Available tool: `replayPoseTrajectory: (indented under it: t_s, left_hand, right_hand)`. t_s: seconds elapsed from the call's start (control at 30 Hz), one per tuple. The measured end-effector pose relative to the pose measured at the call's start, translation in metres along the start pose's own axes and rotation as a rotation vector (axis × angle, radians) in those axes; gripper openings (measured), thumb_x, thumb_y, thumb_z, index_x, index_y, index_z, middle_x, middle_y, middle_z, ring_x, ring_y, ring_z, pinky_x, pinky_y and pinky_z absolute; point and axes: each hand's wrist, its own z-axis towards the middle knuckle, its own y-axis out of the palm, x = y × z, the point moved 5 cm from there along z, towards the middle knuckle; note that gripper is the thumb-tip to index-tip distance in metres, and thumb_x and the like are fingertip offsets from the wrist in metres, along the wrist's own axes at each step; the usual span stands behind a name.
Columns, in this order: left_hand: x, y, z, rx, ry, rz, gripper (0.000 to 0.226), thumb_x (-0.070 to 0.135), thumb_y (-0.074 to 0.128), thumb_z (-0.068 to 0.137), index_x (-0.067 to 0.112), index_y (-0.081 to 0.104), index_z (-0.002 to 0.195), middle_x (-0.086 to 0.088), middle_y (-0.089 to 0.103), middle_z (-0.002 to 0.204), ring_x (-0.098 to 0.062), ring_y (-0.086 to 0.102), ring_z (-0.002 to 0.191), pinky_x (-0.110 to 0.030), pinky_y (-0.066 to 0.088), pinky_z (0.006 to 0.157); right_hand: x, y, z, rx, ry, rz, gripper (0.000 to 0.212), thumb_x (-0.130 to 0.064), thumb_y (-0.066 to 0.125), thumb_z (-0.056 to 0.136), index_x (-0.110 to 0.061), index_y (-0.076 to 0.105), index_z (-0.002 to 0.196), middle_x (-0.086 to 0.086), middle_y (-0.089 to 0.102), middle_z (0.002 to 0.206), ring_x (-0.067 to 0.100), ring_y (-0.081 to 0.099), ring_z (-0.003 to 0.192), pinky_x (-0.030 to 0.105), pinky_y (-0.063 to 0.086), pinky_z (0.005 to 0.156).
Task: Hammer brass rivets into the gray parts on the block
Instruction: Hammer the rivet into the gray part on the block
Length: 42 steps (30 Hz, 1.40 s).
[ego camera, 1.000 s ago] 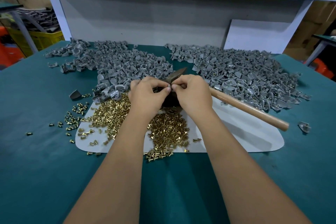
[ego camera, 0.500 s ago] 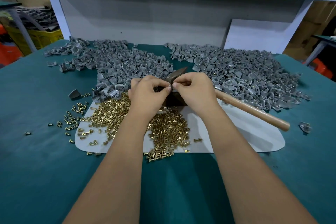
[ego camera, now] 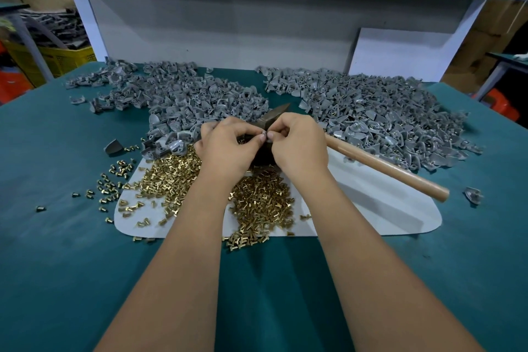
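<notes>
My left hand [ego camera: 225,146] and my right hand [ego camera: 297,143] meet fingertip to fingertip over the dark block [ego camera: 261,156], pinching a small gray part [ego camera: 265,134] between them; whether a rivet is in it is hidden. A hammer lies behind my right hand, its dark head [ego camera: 275,114] by the block and its wooden handle [ego camera: 385,170] pointing right. Brass rivets [ego camera: 263,203] lie heaped on a white mat [ego camera: 371,208] under my wrists. Gray parts lie in two big piles, one at the back left [ego camera: 183,97] and one at the back right [ego camera: 371,111].
Loose rivets [ego camera: 111,180] are scattered on the teal tabletop [ego camera: 57,266] left of the mat. Single gray parts lie at the left [ego camera: 113,146] and far right [ego camera: 473,194]. A white board [ego camera: 400,54] leans against the back wall. A yellow crate [ego camera: 65,58] stands beyond the table's left corner.
Almost nothing has moved; my fingers shifted slightly on the gray part, and both hands stay together over the block.
</notes>
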Motion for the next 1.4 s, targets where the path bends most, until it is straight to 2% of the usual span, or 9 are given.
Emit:
replayPoseTrajectory:
  t_s: [0.33, 0.47, 0.53, 0.63, 0.8, 0.97, 1.17, 1.27, 1.4]
  left_hand:
    - [0.000, 0.003, 0.000, 0.004, -0.030, -0.004, 0.015, 0.040, 0.069, 0.087, 0.047, 0.062, 0.077, 0.026, 0.052, 0.096, -0.011, 0.027, 0.113, -0.032, 0.014, 0.086]
    - [-0.002, 0.002, 0.000, -0.004, -0.020, -0.011, 0.018, 0.041, 0.068, 0.088, 0.050, 0.059, 0.074, 0.026, 0.051, 0.098, -0.006, 0.021, 0.105, -0.031, 0.013, 0.081]
    - [-0.002, 0.002, 0.001, -0.020, -0.023, -0.024, 0.021, 0.043, 0.067, 0.089, 0.051, 0.058, 0.071, 0.026, 0.051, 0.098, -0.006, 0.020, 0.105, -0.031, 0.012, 0.081]
    - [-0.003, 0.005, 0.001, -0.051, -0.045, -0.053, 0.016, 0.043, 0.066, 0.089, 0.048, 0.061, 0.075, 0.027, 0.049, 0.097, -0.006, 0.020, 0.107, -0.031, 0.012, 0.084]
    - [-0.002, 0.004, -0.001, -0.036, -0.039, -0.012, 0.005, 0.043, 0.066, 0.089, 0.043, 0.065, 0.084, 0.023, 0.050, 0.105, -0.012, 0.027, 0.119, -0.031, 0.012, 0.086]
    - [0.003, 0.001, -0.006, 0.047, -0.015, 0.080, 0.011, 0.044, 0.068, 0.086, 0.043, 0.062, 0.078, 0.025, 0.050, 0.100, -0.016, 0.031, 0.120, -0.030, 0.008, 0.078]
    - [0.002, 0.003, -0.008, 0.075, -0.033, 0.105, 0.008, 0.047, 0.067, 0.086, 0.042, 0.066, 0.079, 0.027, 0.052, 0.101, -0.017, 0.031, 0.122, -0.038, 0.017, 0.089]
    - [0.001, 0.003, -0.008, 0.091, -0.028, 0.100, 0.008, 0.048, 0.069, 0.085, 0.041, 0.069, 0.081, 0.028, 0.051, 0.099, -0.016, 0.031, 0.121, -0.036, 0.014, 0.084]
    - [0.000, 0.005, -0.007, 0.122, -0.055, 0.053, 0.011, 0.048, 0.075, 0.080, 0.040, 0.071, 0.073, 0.029, 0.054, 0.093, -0.014, 0.030, 0.124, -0.037, 0.014, 0.089]
  right_hand:
    - [-0.006, -0.004, 0.005, -0.083, 0.039, -0.028, 0.026, -0.023, 0.066, 0.087, -0.030, 0.059, 0.063, -0.001, 0.068, 0.082, 0.020, 0.063, 0.081, 0.035, 0.056, 0.072]
    - [-0.009, -0.008, 0.002, -0.173, -0.057, -0.018, 0.012, -0.021, 0.063, 0.090, -0.029, 0.071, 0.086, -0.003, 0.069, 0.090, 0.015, 0.062, 0.086, 0.032, 0.053, 0.079]
    - [-0.011, -0.026, 0.000, -0.069, -0.134, -0.044, 0.017, -0.021, 0.059, 0.092, -0.027, 0.073, 0.099, -0.005, 0.068, 0.097, 0.012, 0.059, 0.088, 0.027, 0.048, 0.079]
    - [-0.001, -0.066, -0.002, 0.229, -0.192, -0.366, 0.024, -0.027, 0.048, 0.096, -0.022, 0.069, 0.105, 0.003, 0.062, 0.106, 0.023, 0.054, 0.099, 0.033, 0.042, 0.080]
    - [0.035, -0.067, -0.002, -0.192, 0.032, -0.630, 0.028, -0.038, 0.048, 0.094, -0.016, 0.054, 0.079, 0.003, 0.056, 0.073, 0.022, 0.050, 0.065, 0.031, 0.040, 0.062]
    - [0.029, -0.065, -0.003, -0.252, 0.103, -0.401, 0.020, -0.031, 0.058, 0.088, -0.012, 0.060, 0.080, 0.004, 0.064, 0.068, 0.023, 0.064, 0.064, 0.031, 0.052, 0.064]
    - [0.013, -0.091, -0.031, 0.155, -0.037, -0.554, 0.016, -0.032, 0.059, 0.091, -0.028, 0.056, 0.107, -0.006, 0.049, 0.074, 0.024, 0.046, 0.067, 0.028, 0.026, 0.053]
    - [0.006, -0.097, -0.053, 0.288, -0.163, -0.581, 0.045, -0.028, 0.056, 0.092, -0.047, 0.045, 0.131, -0.006, 0.049, 0.081, 0.023, 0.045, 0.067, 0.027, 0.024, 0.052]
    - [0.004, -0.095, -0.073, 0.454, -0.277, -0.524, 0.051, -0.017, 0.065, 0.087, -0.042, 0.054, 0.131, 0.000, 0.056, 0.079, 0.023, 0.042, 0.062, 0.028, 0.025, 0.053]
